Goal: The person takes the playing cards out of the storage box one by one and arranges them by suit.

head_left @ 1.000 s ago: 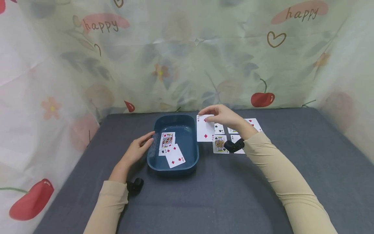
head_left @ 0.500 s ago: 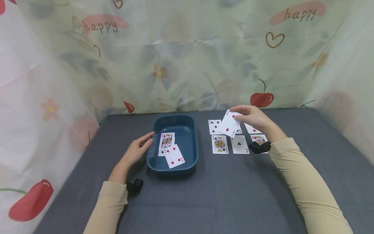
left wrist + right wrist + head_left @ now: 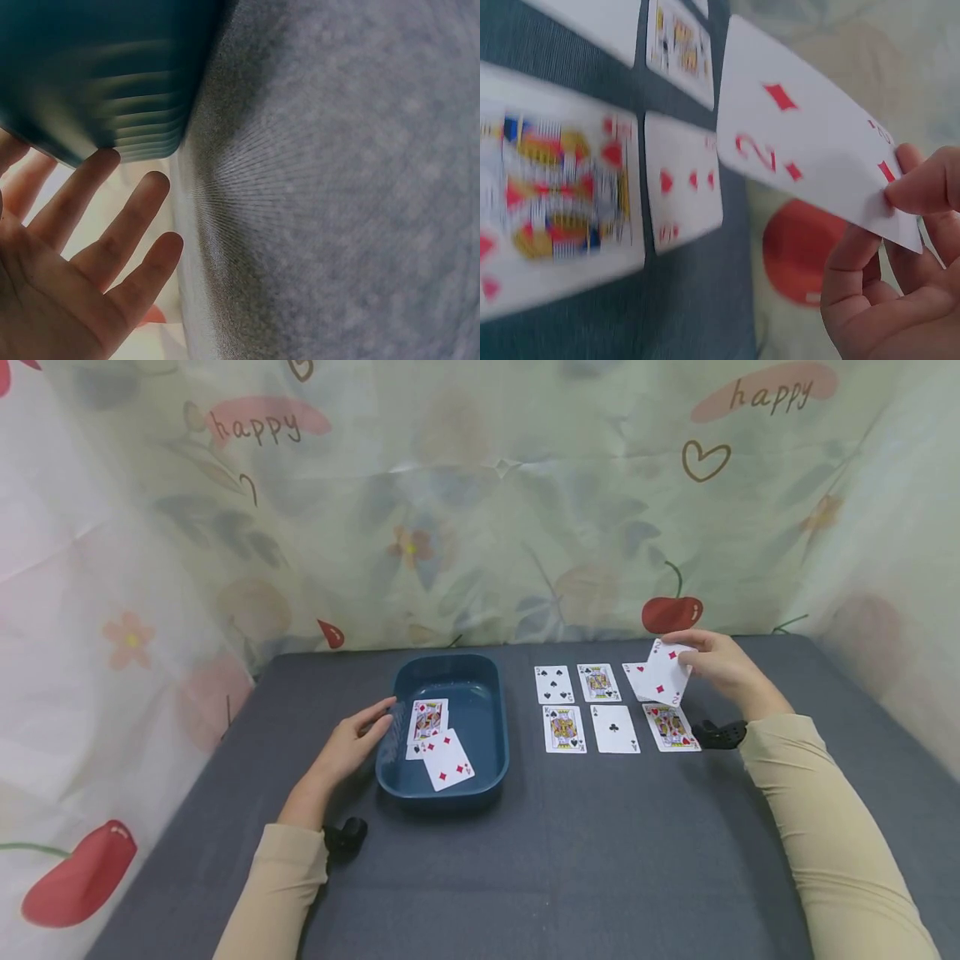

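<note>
While the right hand [image 3: 723, 668] pinches the two of diamonds [image 3: 667, 677] by one end, tilted above two rows of face-up cards [image 3: 615, 729] on the grey tabletop [image 3: 540, 852], left hand [image 3: 345, 746] at the blue tub [image 3: 482, 718], fingers [image 3: 124, 229] extended.

A pale green sheet [image 3: 480, 518] printed with leaves and fruit hangs behind the dark grey table [image 3: 525, 877], with the word "happy" [image 3: 267, 422] on two pink patches, a brown heart [image 3: 705, 461] below the right one, and a red cherry [image 3: 672, 615] above the table's far edge. A whiter left wall [image 3: 60, 652] carries a larger cherry [image 3: 80, 881] and an orange flower [image 3: 129, 639], facing a pale right wall [image 3: 907, 527]. Light is soft; the table seems cloth-covered, though its weave blurs up close.
</note>
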`<state>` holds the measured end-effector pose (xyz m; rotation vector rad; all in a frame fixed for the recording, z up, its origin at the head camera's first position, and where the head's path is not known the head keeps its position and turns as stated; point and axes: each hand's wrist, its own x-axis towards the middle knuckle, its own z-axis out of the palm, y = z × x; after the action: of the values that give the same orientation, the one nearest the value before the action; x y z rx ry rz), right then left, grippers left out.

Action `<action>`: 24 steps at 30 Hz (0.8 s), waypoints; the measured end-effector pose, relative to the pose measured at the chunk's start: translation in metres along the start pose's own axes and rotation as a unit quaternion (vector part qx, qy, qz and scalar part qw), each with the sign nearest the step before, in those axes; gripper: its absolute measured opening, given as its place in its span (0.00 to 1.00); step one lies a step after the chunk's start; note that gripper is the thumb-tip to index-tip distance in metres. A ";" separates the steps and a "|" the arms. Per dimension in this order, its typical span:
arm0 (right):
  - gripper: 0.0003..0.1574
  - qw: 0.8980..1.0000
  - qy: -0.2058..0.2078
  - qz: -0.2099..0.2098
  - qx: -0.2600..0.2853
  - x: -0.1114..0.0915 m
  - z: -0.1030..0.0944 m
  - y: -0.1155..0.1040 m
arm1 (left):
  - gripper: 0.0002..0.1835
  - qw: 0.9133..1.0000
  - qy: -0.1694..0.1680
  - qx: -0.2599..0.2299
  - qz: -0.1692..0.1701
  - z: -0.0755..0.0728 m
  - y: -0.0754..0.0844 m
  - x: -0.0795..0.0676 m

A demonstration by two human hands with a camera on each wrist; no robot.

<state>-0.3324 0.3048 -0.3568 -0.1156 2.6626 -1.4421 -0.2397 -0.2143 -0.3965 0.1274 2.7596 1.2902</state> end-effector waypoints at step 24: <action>0.24 0.986 0.080 0.022 -0.143 0.003 -0.035 0.033 | 0.27 1.000 -0.003 0.001 -0.001 0.000 -0.001 0.000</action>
<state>-0.3402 0.3517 -0.3655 0.0374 2.9687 -1.0899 -0.2398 -0.2148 -0.3971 0.1272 2.7565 1.2839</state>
